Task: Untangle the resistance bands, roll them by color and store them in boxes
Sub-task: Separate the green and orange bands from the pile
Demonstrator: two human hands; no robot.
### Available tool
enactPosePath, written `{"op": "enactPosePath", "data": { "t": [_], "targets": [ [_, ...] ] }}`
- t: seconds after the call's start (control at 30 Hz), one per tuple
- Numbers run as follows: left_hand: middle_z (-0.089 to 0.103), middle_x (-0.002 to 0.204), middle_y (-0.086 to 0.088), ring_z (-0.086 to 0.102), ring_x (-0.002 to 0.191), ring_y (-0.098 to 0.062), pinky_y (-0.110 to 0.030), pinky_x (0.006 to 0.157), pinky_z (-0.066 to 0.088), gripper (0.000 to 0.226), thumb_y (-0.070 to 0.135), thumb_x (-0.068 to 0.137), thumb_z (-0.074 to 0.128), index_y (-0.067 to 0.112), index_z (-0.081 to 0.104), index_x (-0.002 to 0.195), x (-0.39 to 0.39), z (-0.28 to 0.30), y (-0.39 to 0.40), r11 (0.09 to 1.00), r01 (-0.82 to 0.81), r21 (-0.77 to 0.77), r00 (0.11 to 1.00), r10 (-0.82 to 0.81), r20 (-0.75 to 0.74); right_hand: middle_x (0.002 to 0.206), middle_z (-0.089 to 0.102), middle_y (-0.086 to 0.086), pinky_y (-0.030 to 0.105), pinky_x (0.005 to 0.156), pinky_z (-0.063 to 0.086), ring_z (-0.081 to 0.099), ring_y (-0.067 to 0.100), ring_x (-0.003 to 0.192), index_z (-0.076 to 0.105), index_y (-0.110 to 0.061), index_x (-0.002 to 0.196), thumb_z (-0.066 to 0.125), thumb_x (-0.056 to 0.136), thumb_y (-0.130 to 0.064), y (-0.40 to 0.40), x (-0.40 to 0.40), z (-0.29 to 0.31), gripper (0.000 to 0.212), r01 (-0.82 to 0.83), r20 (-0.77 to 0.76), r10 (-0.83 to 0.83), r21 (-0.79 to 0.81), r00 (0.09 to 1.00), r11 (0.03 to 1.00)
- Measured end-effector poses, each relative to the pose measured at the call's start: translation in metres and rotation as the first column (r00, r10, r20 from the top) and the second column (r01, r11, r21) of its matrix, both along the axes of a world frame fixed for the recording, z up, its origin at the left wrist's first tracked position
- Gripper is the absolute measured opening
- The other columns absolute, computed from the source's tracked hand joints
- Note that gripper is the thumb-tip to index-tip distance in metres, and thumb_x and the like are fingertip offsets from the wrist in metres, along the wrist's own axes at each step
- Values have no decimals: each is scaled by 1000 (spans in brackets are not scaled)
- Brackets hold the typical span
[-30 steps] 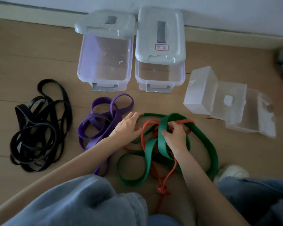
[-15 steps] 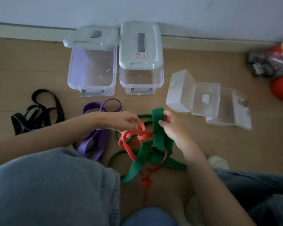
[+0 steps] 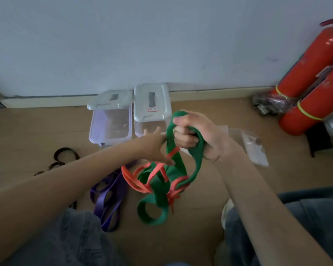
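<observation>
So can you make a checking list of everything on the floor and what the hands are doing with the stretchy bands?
Surface: wooden floor, dim light.
Job's things: green band lifted up, orange band wound through it, not untangled; purple band and black band lie on the floor; two boxes by the wall, lids resting on top, no bands inside.
Clutter: clear box behind the right arm, partly hidden.
Grippers: right hand grips the green band; left hand reaches into the tangle, its fingers partly hidden.
Cables: nothing seen.
Surroundings: white wall, red fire extinguishers at the right.
</observation>
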State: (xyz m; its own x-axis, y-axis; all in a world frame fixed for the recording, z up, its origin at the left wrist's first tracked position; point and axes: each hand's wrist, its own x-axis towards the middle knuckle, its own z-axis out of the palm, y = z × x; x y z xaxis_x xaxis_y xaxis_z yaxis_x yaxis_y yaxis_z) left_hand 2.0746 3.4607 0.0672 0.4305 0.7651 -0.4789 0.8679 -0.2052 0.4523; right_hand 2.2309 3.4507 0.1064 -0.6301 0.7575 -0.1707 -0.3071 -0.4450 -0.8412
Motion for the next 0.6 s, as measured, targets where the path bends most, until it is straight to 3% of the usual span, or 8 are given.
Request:
{"op": "enactPosePath", "data": {
  "t": [0.07,0.13,0.23,0.33,0.43,0.53,0.57,0.6],
  "targets": [
    [60,123,-7,58,100,-14,-15,87,45,39,30,84,66,17,55,119,-1,2,-15,989,-134,-67,946,148,290,44,24,-8,18,37,19,23,3,33,38,-20,50,48,82,-10,-1,-2,21,35,86,-182,-86,-8,980,996],
    [65,109,-11,63,97,-20,-25,88,50,25,18,88,62,7,59,110,-3,-1,-30,977,-161,-138,884,204,421,44,22,-8,18,36,22,22,4,33,33,-20,51,48,84,-10,1,1,39,38,179,-200,-169,32,965,983],
    [62,97,-6,61,85,-11,-26,84,51,19,13,91,57,8,54,109,-12,4,-42,962,-192,-193,835,264,482,44,28,-5,21,39,22,25,8,34,35,-16,56,49,89,-7,3,4,56,38,266,47,-282,213,958,940],
    [66,87,-3,66,76,-8,-22,70,54,25,13,92,55,11,47,115,-17,29,-40,923,-273,-271,716,383,583,44,39,-6,23,42,27,32,12,37,49,-12,69,60,88,-16,5,17,68,22,275,308,-409,397,859,876],
    [66,65,3,63,59,-8,-20,57,51,7,17,93,51,12,52,97,-17,65,-36,867,-340,-364,481,493,725,67,58,2,24,53,40,49,13,53,54,-10,89,56,90,-37,12,38,67,27,-16,732,-500,571,462,821],
    [57,59,-1,54,48,-11,-20,48,49,23,20,96,46,7,56,79,-20,84,-37,756,-327,-567,103,626,773,132,50,20,38,90,45,54,29,109,39,-9,132,43,94,-42,12,42,47,51,-395,919,-393,366,14,843],
    [56,58,-2,52,46,-11,-20,46,48,27,21,95,46,7,57,75,-21,85,-41,708,-322,-629,34,673,739,143,39,16,43,99,39,45,32,124,27,-14,142,44,94,-44,10,38,44,59,-467,915,-401,339,-36,817],
    [55,58,-3,50,45,-11,-20,46,47,28,21,94,47,7,58,72,-19,81,-45,672,-324,-666,18,708,706,144,39,11,41,98,39,43,29,126,22,-17,145,44,93,-47,6,34,44,64,-509,908,-418,370,23,777]
  ]
}}
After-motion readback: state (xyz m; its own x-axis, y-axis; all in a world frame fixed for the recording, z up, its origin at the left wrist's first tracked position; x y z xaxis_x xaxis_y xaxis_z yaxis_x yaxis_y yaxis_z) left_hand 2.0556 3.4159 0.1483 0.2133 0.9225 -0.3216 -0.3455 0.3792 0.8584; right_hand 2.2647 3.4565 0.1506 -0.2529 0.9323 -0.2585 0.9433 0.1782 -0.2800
